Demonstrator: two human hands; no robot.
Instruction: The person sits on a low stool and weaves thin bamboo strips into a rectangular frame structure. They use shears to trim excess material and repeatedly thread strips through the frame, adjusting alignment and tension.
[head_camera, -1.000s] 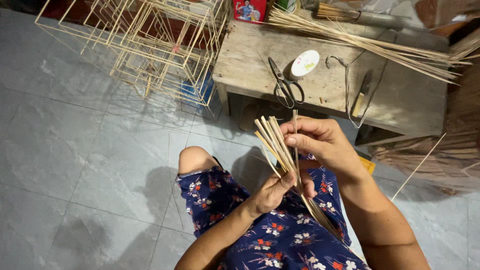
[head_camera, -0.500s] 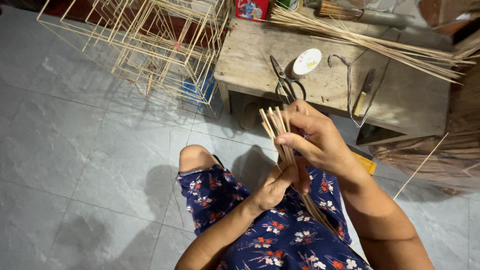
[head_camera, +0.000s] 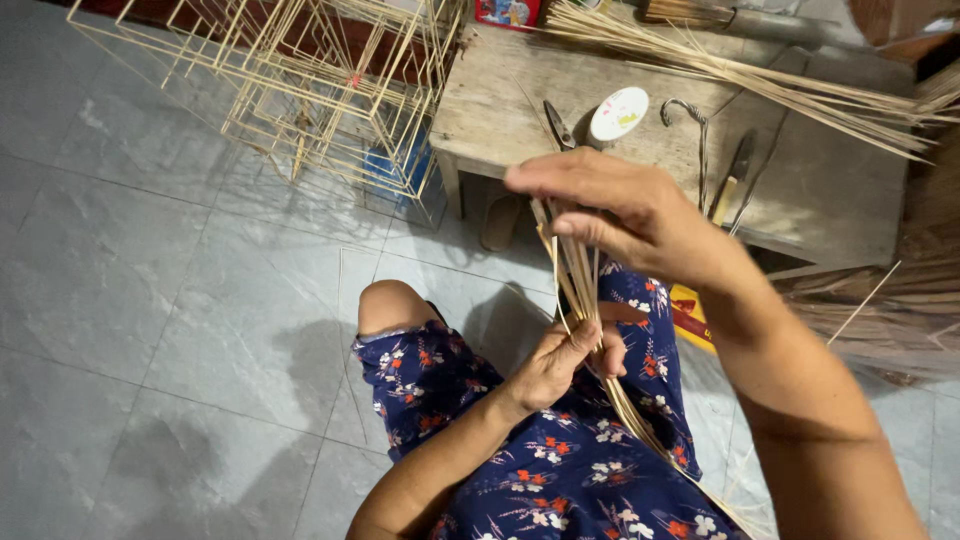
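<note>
A bundle of thin bamboo sticks (head_camera: 580, 285) stands nearly upright over my lap, its lower end running down across my flowered clothing. My left hand (head_camera: 560, 360) grips the bundle around its middle, thumb across the sticks. My right hand (head_camera: 625, 215) is closed over the top ends of the same sticks, fingers curled forward and hiding the tips. Both hands hover in front of a low wooden table (head_camera: 480, 125).
On the table lie scissors (head_camera: 558, 125), a round white lid (head_camera: 619, 113), a knife (head_camera: 735, 180), a bent wire hook (head_camera: 690, 115) and long bamboo strips (head_camera: 760, 80). Stick-built frames (head_camera: 310, 80) stand on the tiled floor at left. More strips pile at right (head_camera: 890, 310).
My right hand has moved up along the sticks and now covers their upper ends. The left hand keeps its grip around the bundle's middle.
</note>
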